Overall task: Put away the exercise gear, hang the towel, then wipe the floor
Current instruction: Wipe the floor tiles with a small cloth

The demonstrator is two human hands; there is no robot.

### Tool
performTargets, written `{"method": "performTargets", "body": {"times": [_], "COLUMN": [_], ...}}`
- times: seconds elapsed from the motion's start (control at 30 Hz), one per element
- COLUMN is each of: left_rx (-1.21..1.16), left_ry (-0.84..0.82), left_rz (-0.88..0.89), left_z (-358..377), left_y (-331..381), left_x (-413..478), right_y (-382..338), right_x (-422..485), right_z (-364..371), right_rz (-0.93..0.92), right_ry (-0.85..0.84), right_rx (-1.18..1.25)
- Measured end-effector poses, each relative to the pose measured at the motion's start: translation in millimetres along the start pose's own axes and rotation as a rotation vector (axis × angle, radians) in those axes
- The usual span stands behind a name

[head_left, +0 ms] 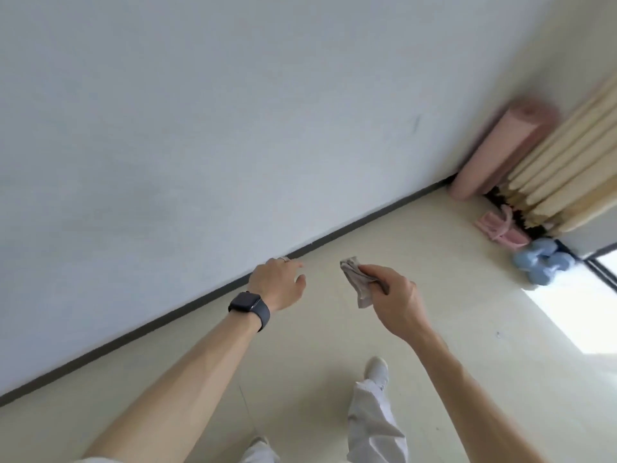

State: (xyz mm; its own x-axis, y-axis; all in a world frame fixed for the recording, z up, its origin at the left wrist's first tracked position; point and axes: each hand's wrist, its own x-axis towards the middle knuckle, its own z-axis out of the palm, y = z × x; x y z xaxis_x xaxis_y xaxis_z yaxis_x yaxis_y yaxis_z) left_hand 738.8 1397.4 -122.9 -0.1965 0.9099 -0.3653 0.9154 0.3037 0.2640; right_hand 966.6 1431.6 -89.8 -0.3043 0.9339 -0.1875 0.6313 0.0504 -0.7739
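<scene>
My right hand (394, 297) is shut on a small grey cloth (356, 283), held in the air above the cream floor (334, 345). My left hand (278, 284), with a dark watch on the wrist, is empty with fingers apart near the wall's dark baseboard. A rolled pink exercise mat (497, 152) leans upright in the far corner. Beside it on the floor lie a pink folded strap or band (500, 228) and two light blue dumbbells (542, 260).
A white wall (200, 128) runs along the left. Beige curtains (574, 172) hang at the right by a window, with a sunlit patch (577, 315) on the floor. My legs and white shoes show at the bottom.
</scene>
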Motion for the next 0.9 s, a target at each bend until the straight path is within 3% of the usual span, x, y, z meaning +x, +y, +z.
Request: {"method": "performTargets", "body": {"times": [0.13,0.4,0.7,0.9], "left_rx": [0.051,0.121,0.211,0.305], "left_ry": [0.065,0.113,0.001,-0.158], "left_rz": [0.262,0.776,1.205,1.408], "left_z": [-52,-87,16,101], "left_y": [67,260,538,670], "left_x": [-29,-105,-207,-303], "right_y": [-10,23,150,221], "right_x": [-86,-250,-417,-531], "right_z": [-57,-164,-283,-331], "right_rz": [-0.037,0.131,0.413,0.657], "right_ry": [0.336,0.806,1.258,1.433], "right_rx": [-0.071,-0.031,0.195,0.133]}}
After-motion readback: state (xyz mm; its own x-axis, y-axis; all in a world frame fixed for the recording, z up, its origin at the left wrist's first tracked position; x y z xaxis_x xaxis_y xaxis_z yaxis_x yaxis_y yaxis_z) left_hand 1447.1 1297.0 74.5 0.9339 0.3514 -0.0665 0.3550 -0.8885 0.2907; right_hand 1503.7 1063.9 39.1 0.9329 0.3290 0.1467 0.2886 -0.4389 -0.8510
